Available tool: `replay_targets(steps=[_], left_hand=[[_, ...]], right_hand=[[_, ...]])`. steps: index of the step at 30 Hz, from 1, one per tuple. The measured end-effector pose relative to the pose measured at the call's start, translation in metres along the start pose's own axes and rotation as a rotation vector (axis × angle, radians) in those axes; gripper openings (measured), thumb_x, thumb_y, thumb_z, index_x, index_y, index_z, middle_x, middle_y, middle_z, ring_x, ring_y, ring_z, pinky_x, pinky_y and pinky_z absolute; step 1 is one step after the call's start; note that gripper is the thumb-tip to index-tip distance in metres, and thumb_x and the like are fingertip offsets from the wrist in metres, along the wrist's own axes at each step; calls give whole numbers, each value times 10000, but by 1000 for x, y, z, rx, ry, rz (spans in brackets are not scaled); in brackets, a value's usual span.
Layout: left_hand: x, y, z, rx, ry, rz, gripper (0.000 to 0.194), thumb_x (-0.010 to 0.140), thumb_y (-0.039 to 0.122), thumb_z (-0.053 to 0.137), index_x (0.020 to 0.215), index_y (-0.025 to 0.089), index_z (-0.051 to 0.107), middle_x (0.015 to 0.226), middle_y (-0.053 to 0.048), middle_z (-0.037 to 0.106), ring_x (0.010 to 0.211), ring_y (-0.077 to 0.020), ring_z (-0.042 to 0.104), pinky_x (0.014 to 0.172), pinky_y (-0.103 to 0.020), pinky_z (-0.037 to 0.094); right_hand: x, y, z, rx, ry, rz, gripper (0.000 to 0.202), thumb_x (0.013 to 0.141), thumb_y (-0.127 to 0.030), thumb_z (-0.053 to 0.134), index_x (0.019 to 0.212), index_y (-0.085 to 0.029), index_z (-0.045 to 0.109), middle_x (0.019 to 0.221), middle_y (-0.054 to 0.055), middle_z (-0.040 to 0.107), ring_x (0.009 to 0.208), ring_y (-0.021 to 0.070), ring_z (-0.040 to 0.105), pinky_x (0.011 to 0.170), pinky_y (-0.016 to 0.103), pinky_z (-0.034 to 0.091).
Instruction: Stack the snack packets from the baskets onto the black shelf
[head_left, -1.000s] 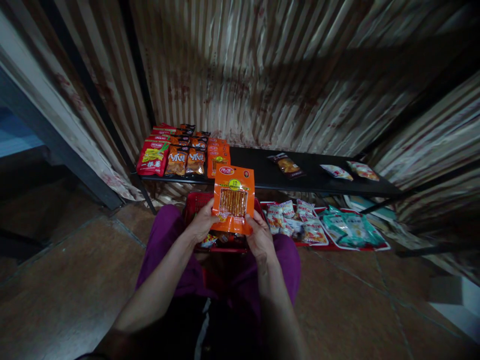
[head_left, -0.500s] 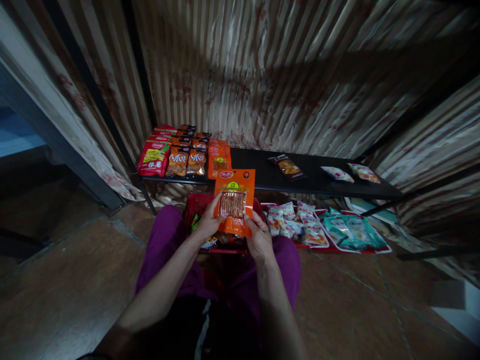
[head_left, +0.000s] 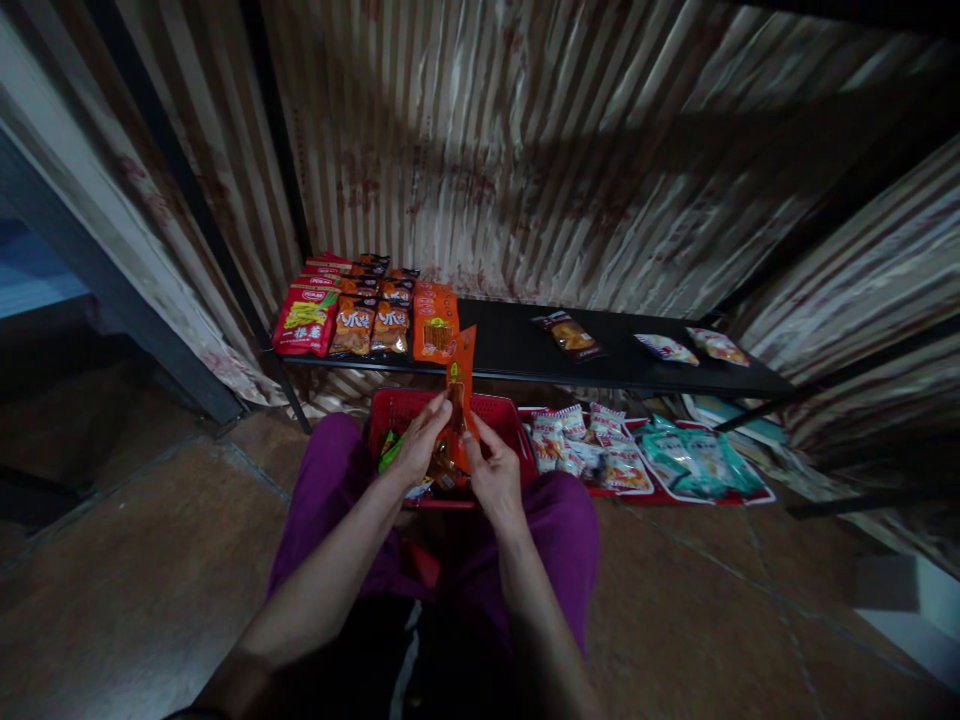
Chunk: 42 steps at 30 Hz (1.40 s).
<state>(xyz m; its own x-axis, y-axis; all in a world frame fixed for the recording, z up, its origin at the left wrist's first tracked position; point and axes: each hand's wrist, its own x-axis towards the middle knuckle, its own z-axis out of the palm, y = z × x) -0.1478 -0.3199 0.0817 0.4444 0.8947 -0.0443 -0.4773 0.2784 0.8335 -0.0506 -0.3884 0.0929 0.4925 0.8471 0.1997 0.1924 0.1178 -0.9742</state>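
Note:
An orange snack packet [head_left: 460, 385] stands almost edge-on between both of my hands, above a red basket [head_left: 505, 416] that rests by my knees. My left hand [head_left: 417, 447] grips its lower left side with fingers raised along it. My right hand [head_left: 491, 475] pinches its lower right edge. More packets lie inside the basket under my hands, partly hidden. A low black shelf [head_left: 517, 352] runs just behind the basket, with a stack of matching orange packets [head_left: 436, 322] on it.
Red and brown snack bags [head_left: 341, 305] fill the shelf's left end; three lone packets [head_left: 571, 334] lie further right. Under the shelf, white-red and teal packets [head_left: 652, 457] sit on a red tray. Corrugated metal wall behind, tiled floor [head_left: 135, 580] to the left and right.
The orange packet faced me flat a second ago; now it is turned nearly edge-on and held lower over the basket. Both hands have dropped slightly with it.

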Motion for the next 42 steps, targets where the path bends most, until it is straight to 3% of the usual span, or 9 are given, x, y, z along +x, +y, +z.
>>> replay_targets(steps=[3, 8, 17, 22, 26, 29, 35, 42], left_hand=[[-3, 3, 4, -11, -38, 80, 351, 789, 440, 643, 1091, 262, 638, 1167, -31, 640, 1266, -179, 449, 1067, -282, 328], [-2, -2, 3, -75, 66, 20, 400, 746, 412, 693, 1102, 246, 621, 1136, -23, 652, 1166, -189, 534, 1005, -295, 393], [6, -10, -12, -152, 246, -19, 358, 752, 473, 660, 956, 179, 671, 1033, -52, 699, 1061, -205, 601, 928, -304, 463], [7, -3, -20, -198, 371, -152, 291, 788, 423, 645, 930, 171, 674, 974, -56, 712, 990, -189, 643, 877, -292, 499], [3, 3, -20, -319, 281, -228, 339, 802, 424, 624, 989, 143, 660, 910, -88, 719, 888, -235, 682, 832, -384, 536], [-1, 7, -18, -332, 283, -297, 321, 828, 389, 598, 1002, 125, 651, 870, -95, 723, 821, -243, 695, 813, -416, 547], [-10, 15, -13, -344, 257, -455, 345, 857, 373, 563, 1049, 99, 644, 829, -113, 725, 753, -243, 702, 786, -421, 555], [-11, 14, -17, -365, 136, -463, 362, 822, 384, 603, 1031, 94, 653, 834, -115, 725, 767, -249, 700, 789, -412, 549]], right_hand=[[-3, -4, 3, -209, -28, -154, 331, 806, -271, 567, 1120, -292, 671, 1131, 25, 687, 1057, 215, 625, 986, 383, 448], [-11, -1, 13, -618, -62, -326, 408, 813, -205, 503, 1199, -239, 631, 1197, 90, 642, 1100, 256, 591, 965, 424, 467], [-22, 3, 29, -843, -124, -405, 456, 811, -182, 516, 1263, -188, 579, 1262, 154, 557, 1123, 297, 528, 945, 453, 473], [-15, -2, 22, -624, -180, -378, 372, 859, -356, 536, 1185, -204, 630, 1219, 121, 605, 1123, 254, 557, 982, 409, 454], [3, 3, 6, -443, 75, -244, 381, 872, -434, 491, 1124, -196, 649, 1098, 104, 665, 1036, 234, 600, 948, 418, 463], [17, 16, -6, -280, 251, -84, 475, 814, -496, 543, 1141, -163, 632, 1135, 119, 657, 1040, 245, 599, 949, 435, 454], [25, 29, -16, 301, 151, 297, 442, 670, -492, 709, 1010, -210, 691, 883, 33, 739, 808, 214, 675, 751, 369, 542], [22, 20, -14, 492, 227, 397, 340, 542, -410, 806, 794, -204, 706, 684, -10, 721, 616, 173, 657, 622, 321, 542]])
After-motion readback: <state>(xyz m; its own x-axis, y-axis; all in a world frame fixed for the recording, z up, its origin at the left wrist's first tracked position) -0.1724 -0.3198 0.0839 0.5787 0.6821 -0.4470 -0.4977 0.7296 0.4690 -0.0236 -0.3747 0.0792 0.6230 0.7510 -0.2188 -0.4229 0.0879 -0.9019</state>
